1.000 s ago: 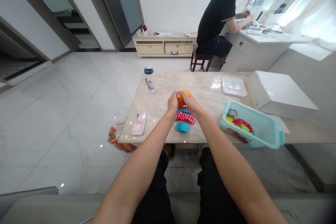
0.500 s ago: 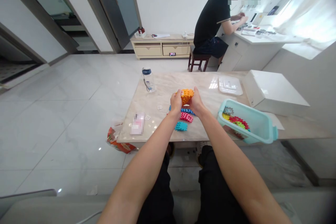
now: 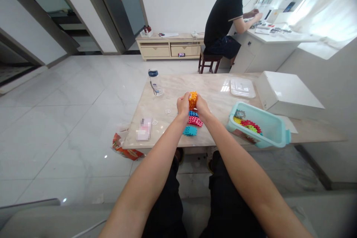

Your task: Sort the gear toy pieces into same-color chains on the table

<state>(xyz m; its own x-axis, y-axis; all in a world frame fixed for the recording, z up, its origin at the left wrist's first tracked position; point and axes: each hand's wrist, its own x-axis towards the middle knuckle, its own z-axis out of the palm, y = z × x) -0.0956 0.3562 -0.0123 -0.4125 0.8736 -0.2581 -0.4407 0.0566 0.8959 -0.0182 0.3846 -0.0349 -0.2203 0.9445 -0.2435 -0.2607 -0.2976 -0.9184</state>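
Between my two hands is a stack of orange toothed plastic building pieces (image 3: 192, 100), held above the table. My left hand (image 3: 183, 105) is closed on its left side, and my right hand (image 3: 202, 105) grips the right side. Under and in front of the hands lie rows of similar pieces: a blue row (image 3: 193, 113), partly covered by the hands, a pink row (image 3: 195, 121), and a teal block (image 3: 190, 131) nearest to me.
A pale teal bin (image 3: 275, 119) with mixed pieces stands at the right, before a white box (image 3: 290, 91) and a clear lid (image 3: 242, 88). A water bottle (image 3: 155, 82) stands at the back left. Beyond the table, a person (image 3: 224, 15) sits at a desk.
My hands have come closer together around the orange pieces, which now look narrower and turned. The view has shifted slightly; the rows on the table look unmoved.
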